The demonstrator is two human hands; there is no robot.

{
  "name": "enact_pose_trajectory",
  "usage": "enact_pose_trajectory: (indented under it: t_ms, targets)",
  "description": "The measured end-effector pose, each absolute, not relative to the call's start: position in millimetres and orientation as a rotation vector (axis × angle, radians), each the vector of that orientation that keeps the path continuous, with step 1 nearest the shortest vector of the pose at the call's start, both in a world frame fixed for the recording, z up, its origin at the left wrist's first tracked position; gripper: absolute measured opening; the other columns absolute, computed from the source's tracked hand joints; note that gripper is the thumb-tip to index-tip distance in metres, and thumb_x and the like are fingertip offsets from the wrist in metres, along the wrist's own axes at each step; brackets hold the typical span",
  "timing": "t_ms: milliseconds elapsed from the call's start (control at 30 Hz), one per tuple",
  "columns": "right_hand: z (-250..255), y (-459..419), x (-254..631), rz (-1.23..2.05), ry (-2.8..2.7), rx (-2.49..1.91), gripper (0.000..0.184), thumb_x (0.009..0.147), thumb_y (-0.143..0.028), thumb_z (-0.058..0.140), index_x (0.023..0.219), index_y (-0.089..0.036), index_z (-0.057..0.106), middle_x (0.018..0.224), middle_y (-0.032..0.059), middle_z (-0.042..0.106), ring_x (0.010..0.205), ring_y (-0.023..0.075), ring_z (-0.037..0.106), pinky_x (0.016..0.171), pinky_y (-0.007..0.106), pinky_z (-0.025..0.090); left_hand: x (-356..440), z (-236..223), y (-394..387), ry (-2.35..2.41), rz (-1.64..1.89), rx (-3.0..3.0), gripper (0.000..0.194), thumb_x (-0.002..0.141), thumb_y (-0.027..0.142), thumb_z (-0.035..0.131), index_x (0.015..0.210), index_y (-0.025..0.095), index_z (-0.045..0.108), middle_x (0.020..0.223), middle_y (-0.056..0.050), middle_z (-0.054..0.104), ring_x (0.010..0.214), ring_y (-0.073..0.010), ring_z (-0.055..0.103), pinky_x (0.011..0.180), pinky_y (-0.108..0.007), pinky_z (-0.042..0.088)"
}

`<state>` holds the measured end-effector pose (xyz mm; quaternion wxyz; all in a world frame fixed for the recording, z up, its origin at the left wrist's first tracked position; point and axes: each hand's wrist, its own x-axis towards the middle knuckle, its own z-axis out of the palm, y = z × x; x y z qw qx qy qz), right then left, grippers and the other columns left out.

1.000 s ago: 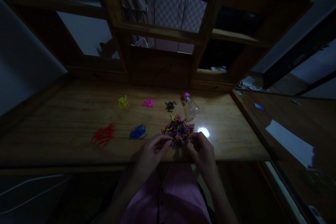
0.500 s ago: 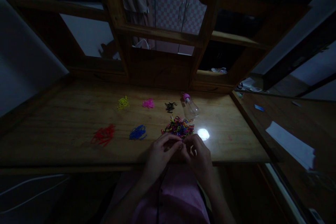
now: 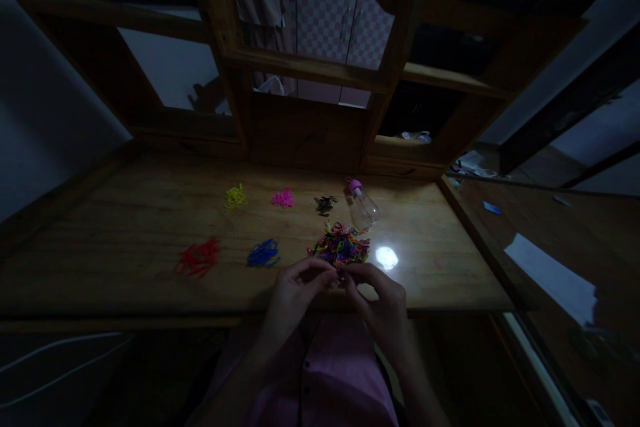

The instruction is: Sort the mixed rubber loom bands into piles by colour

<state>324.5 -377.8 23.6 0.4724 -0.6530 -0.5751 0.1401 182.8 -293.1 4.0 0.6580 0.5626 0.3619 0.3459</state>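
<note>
We can't tell what our bare left hand [image 3: 296, 288] and right hand [image 3: 384, 292] grip; light fingertips suit this multicoloured looped-band pile [image 3: 343, 242].

The scene is dimly lit, with a cool bluish cast. A round white glare [image 3: 387, 257] is thrown on the varnished desktop [image 3: 297, 227], beside the multicoloured pile of bands [image 3: 343, 243]. The compartments of the wooden hutch [image 3: 310, 67] are sunk in shadow. Shapes are stretched toward the edges; detail at the fingertips [image 3: 323, 280] is lost in gloom.
</note>
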Motion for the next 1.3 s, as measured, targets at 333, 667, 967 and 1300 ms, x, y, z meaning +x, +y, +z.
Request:
enact_pose_trajectory:
  t_ms: [333, 667, 967, 1300]
  targets:
    - [36.7, -355.1, 321.1, 0.488, -1.25, -1.562, 0.009, 0.084, -0.022, 0.059, 0.087, -0.02, 0.067, 0.076, 0.0009, 0.068, 0.067, 0.0139, 0.064, 0.061, 0.023, 0.049, 167.6, 10.7, -289.2, 0.853, 0.82, 1.317, 0.023, 0.083, 0.04, 0.063, 0.084, 0.017, 0.065, 0.081, -0.003, 0.068, 0.075, -0.017, 0.066, 0.071, -0.026, 0.054]
    - [38.9, -237.6, 370.7, 0.017, -1.794, -1.962, 0.015, 0.084, -0.017, 0.054, 0.087, -0.02, 0.068, 0.083, 0.0047, 0.07, 0.077, 0.0167, 0.064, 0.069, 0.026, 0.043, 141.2, 7.7, -262.2, 1.036, 0.982, 1.504, 0.029, 0.082, 0.047, 0.061, 0.084, 0.018, 0.064, 0.077, -0.003, 0.068, 0.067, -0.0155, 0.063, 0.064, -0.025, 0.052]
    - [39.0, -221.8, 354.4, -0.109, -1.865, -1.993, 0.015, 0.085, -0.016, 0.055, 0.092, -0.018, 0.068, 0.092, 0.0103, 0.07, 0.086, 0.0207, 0.064, 0.073, 0.028, 0.039, 144.7, 19.6, -112.9, 1.063, 0.931, 1.847, 0.021, 0.074, 0.035, 0.068, 0.078, 0.014, 0.07, 0.069, -0.004, 0.067, 0.061, -0.014, 0.057, 0.055, -0.023, 0.042]
    - [40.6, -277.5, 372.8, 0.037, -1.696, -1.719, 0.014, 0.087, -0.02, 0.051, 0.085, -0.019, 0.065, 0.094, 0.0059, 0.068, 0.068, 0.0151, 0.06, 0.067, 0.027, 0.044, 122.7, 14.6, -97.7, 1.091, 0.849, 1.879, 0.026, 0.074, 0.036, 0.067, 0.086, 0.013, 0.072, 0.063, -0.003, 0.066, 0.052, -0.0129, 0.057, 0.049, -0.022, 0.041]
